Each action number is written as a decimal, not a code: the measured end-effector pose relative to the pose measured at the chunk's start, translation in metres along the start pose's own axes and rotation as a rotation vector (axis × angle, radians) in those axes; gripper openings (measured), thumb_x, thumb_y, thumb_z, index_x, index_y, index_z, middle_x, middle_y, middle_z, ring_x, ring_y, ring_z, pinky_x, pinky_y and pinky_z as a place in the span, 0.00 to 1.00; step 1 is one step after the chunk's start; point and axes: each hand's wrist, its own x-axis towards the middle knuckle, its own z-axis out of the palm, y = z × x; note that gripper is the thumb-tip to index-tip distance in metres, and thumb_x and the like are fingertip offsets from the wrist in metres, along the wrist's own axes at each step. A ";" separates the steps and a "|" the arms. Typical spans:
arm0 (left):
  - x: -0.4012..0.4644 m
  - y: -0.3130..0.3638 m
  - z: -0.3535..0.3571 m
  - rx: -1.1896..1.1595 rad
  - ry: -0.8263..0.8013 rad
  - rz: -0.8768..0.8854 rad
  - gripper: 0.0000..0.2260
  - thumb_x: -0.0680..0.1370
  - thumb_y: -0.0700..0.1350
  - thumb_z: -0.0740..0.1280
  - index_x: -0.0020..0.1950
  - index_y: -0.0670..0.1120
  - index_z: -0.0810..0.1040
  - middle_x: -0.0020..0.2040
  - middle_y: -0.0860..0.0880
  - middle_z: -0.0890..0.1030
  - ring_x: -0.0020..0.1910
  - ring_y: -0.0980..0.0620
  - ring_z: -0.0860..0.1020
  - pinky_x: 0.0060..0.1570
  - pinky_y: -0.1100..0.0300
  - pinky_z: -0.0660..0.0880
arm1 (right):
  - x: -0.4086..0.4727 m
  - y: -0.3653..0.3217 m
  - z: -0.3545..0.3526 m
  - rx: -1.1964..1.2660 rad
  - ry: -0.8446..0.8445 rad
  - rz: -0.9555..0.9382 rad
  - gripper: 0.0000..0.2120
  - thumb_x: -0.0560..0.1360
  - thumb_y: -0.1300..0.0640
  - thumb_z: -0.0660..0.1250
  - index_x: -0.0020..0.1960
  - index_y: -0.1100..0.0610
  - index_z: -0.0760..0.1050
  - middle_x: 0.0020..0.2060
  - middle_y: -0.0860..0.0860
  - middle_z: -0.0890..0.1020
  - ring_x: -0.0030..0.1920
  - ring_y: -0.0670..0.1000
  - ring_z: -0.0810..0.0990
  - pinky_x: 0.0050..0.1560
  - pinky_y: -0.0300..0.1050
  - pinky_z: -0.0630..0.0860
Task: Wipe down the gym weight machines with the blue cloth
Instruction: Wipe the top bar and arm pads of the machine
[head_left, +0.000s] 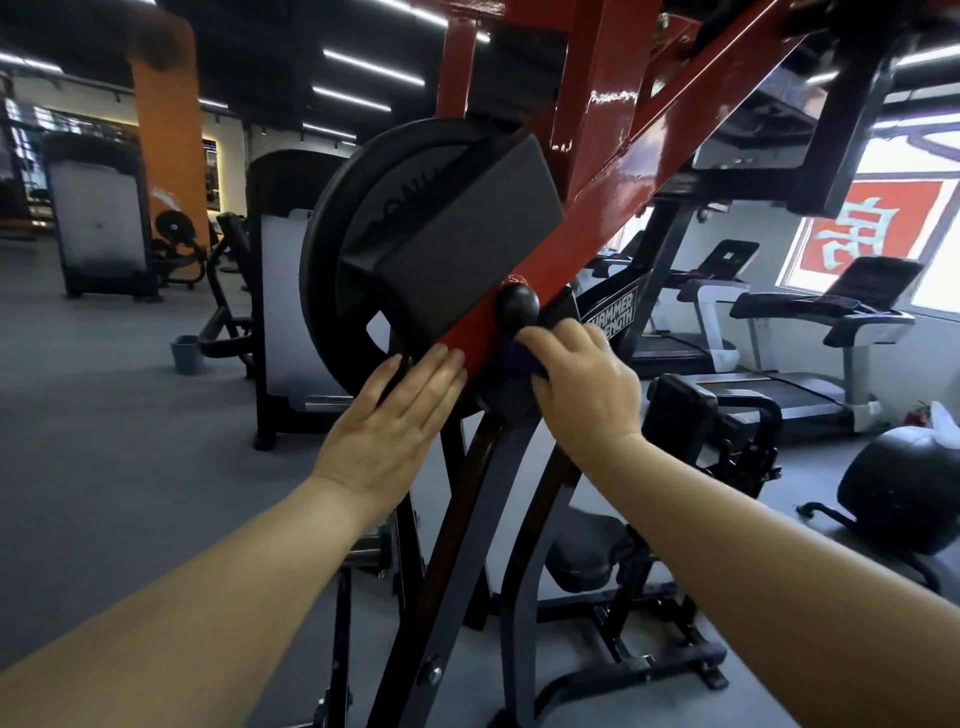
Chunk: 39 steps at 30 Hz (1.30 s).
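Observation:
A red and black weight machine (613, 171) fills the middle of the head view, with a black weight plate (343, 208) and a black rectangular pad (467, 228) on its slanted red arm. My right hand (582, 384) grips the blue cloth (519, 356) against the red arm just below a round black knob (518, 305); most of the cloth is hidden under my fingers. My left hand (395, 415) lies flat with straight fingers on the lower end of the red arm, beside the plate.
The machine's black legs (519, 519) and a seat pad (587, 551) stand below my arms. Treadmills (810, 332) line the windows at right. A black ball-shaped bag (904, 493) sits on the floor right. Other machines (104, 208) and a grey bin (185, 353) stand left.

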 end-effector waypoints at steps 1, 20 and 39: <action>0.000 0.000 -0.001 -0.007 -0.011 -0.007 0.33 0.78 0.44 0.55 0.80 0.39 0.44 0.80 0.42 0.45 0.79 0.45 0.45 0.75 0.45 0.42 | -0.005 0.008 0.006 -0.054 0.060 -0.153 0.18 0.69 0.65 0.67 0.57 0.52 0.80 0.42 0.52 0.78 0.42 0.56 0.76 0.29 0.48 0.74; 0.018 0.051 -0.021 -0.196 -0.126 -0.383 0.33 0.72 0.42 0.69 0.76 0.42 0.61 0.77 0.46 0.60 0.77 0.47 0.59 0.75 0.46 0.54 | 0.004 0.006 0.016 -0.138 -0.152 -0.432 0.19 0.56 0.59 0.80 0.45 0.55 0.78 0.42 0.52 0.77 0.36 0.52 0.75 0.23 0.40 0.57; 0.035 0.039 -0.035 -0.238 -0.114 -0.265 0.26 0.74 0.43 0.64 0.73 0.44 0.70 0.71 0.47 0.71 0.69 0.47 0.68 0.67 0.51 0.61 | 0.026 0.053 0.003 -0.196 -0.157 -0.343 0.26 0.59 0.55 0.80 0.57 0.51 0.81 0.42 0.53 0.77 0.38 0.56 0.79 0.23 0.40 0.66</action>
